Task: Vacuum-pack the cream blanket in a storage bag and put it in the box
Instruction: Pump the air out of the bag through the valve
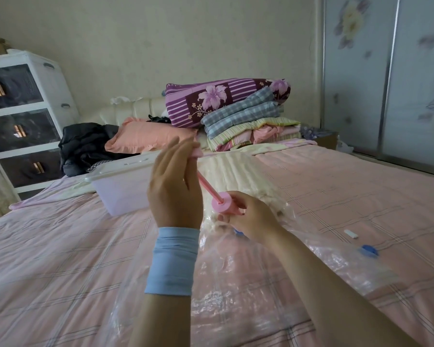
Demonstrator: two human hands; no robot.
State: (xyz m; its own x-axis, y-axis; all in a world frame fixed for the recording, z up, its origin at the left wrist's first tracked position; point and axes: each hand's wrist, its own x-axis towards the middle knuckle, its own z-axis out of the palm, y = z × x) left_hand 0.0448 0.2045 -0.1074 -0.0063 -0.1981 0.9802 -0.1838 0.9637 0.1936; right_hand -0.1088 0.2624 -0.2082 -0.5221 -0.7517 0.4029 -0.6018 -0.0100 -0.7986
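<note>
The cream blanket point(236, 176) lies inside a clear plastic storage bag point(236, 291) spread on the bed. A pink hand pump point(223, 204) stands on the bag's blue valve point(238, 232). My right hand point(251, 216) grips the pump's barrel just above the valve. My left hand point(176, 186), with a blue wrist sleeve, holds the pump's raised handle point(196, 152), and the pink rod is drawn out between the two hands. The translucent storage box point(120, 194) with its lid on sits on the bed to the left of my hands.
A blue valve cap point(368, 251) and a small white clip point(350, 233) lie on the pink bedspread point(48, 259) at right. Folded quilts point(246, 118), a pink pillow point(145, 136) and a dark jacket point(85, 144) sit by the headboard. White drawers point(23, 116) stand left, a wardrobe right.
</note>
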